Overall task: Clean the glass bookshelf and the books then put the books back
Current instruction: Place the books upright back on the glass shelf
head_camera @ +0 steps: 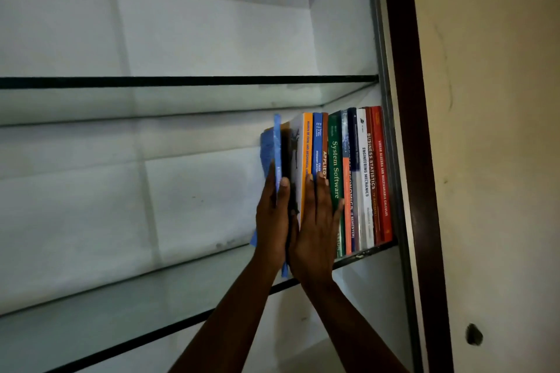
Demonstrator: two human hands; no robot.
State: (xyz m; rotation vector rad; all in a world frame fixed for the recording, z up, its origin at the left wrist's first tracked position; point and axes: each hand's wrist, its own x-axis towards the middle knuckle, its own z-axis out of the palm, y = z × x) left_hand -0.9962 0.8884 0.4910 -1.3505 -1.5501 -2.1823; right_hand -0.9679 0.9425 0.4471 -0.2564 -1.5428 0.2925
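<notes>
Blue book [277,154] is being gripped by the left hand [271,221], thumb on spine, just left of the orange-spined book [306,154] on the glass shelf [151,291]. Right hand [315,227], fingers straight, is being pressed flat against the shelved row [363,179]. Best kept upright, slid flush.

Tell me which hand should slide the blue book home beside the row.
Left, probably. The left hand holds the blue book at the open end of the row of books, thumb on its spine; the right hand lies flat against the neighbouring spines, likely steadying them.
</notes>
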